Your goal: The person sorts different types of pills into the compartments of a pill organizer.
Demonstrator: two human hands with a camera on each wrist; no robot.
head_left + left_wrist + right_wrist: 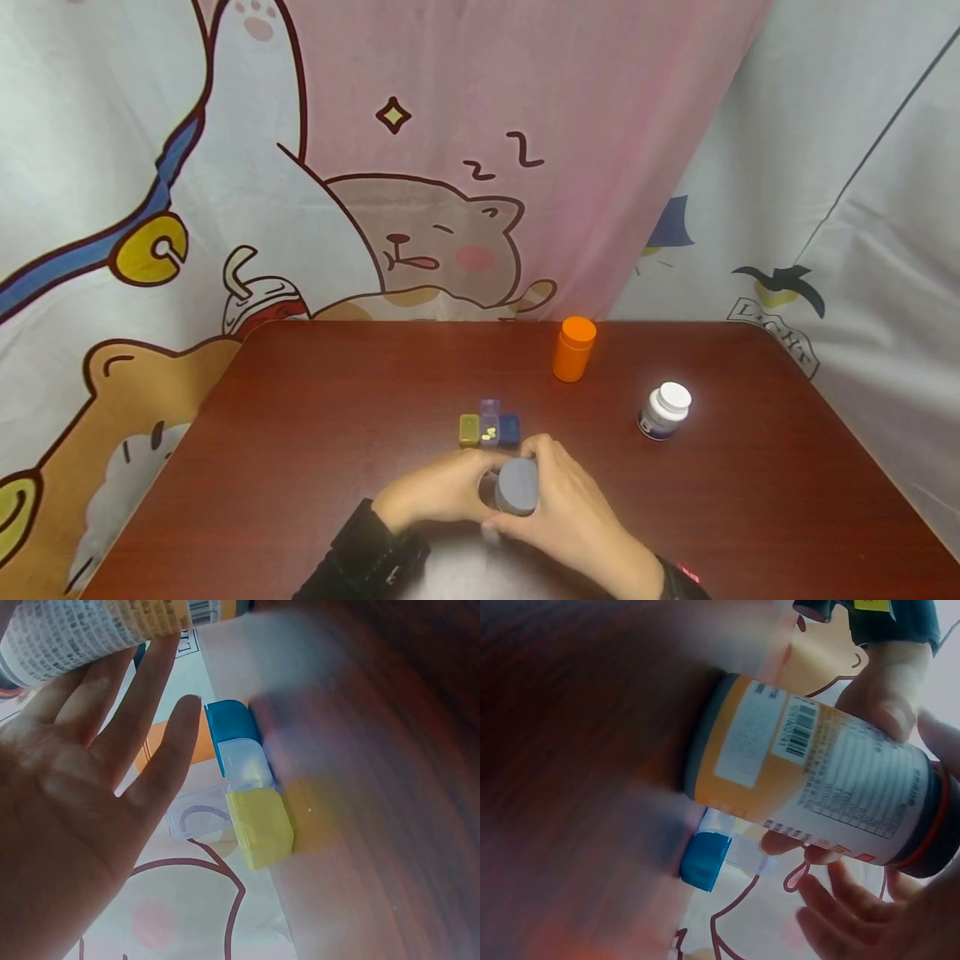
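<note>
A pill bottle (780, 776) with an orange and white label stands upright on the table, its grey lid (517, 486) uppermost. My left hand (442, 492) holds the bottle's body from the left. From the other side, my right hand (573, 508) grips around the lid, its thumb toward me. Just beyond the hands sits a small pill organizer with a yellow compartment (469, 430), a clear purplish one and a blue compartment (706, 860). The clear compartment's lid (199, 814) is flipped up, and several pale tablets (491, 433) lie inside it.
An orange bottle (574, 350) stands near the table's back edge. Farther right is a white bottle (665, 410) with a white lid and a dark label. Behind the brown table (337, 375) hangs a cartoon-print curtain (600, 125).
</note>
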